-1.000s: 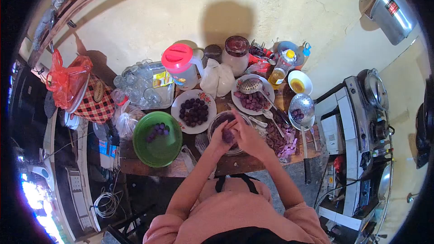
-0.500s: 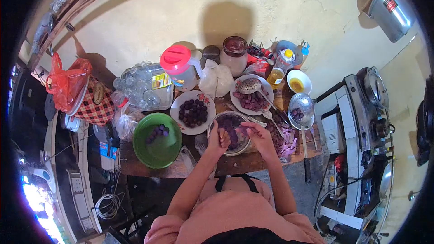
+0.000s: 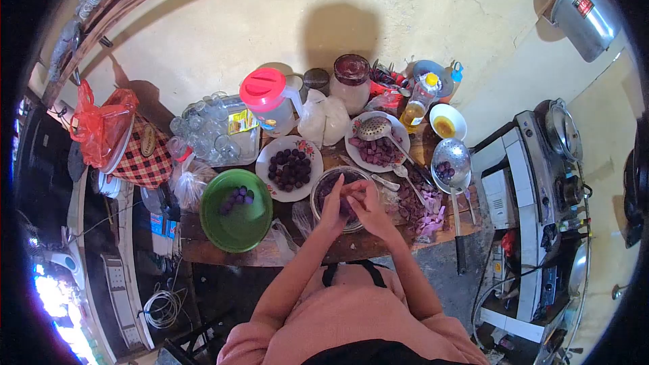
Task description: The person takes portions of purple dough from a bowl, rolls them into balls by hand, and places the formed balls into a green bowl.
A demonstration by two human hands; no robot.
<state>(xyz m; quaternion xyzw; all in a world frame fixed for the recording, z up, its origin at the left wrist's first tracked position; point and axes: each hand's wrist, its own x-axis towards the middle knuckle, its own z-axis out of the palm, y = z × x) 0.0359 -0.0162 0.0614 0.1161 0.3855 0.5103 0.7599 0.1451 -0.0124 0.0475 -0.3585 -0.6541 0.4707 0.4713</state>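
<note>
Both hands meet above a bowl (image 3: pixel 314 204) of purple mash, their fingertips together. My left hand (image 3: pixel 332 207) is closed with its fingers pointing up. Against it, my right hand (image 3: pixel 367 205) has its fingers bent inward. Whatever sits between the fingers is hidden. Left of the bowl stands a green basin (image 3: pixel 233 238) with several small purple balls (image 3: pixel 238 199) in it. Behind it, a floral plate (image 3: pixel 312 152) carries dark purple balls (image 3: pixel 289 169).
Right of the bowl lie purple peelings (image 3: pixel 429 220) and a spoon (image 3: pixel 410 182). A plate of purple chunks holds a slotted ladle (image 3: pixel 374 128). A long-handled strainer (image 3: pixel 451 162) overhangs the table edge. Behind are a pink-lidded jug (image 3: pixel 267 98), oil bottle (image 3: pixel 418 105) and glasses (image 3: pixel 209 128).
My hands have come together over the bowl; they were apart half a second ago. The right hand moved left and its fingers curled in. The other things stayed put.
</note>
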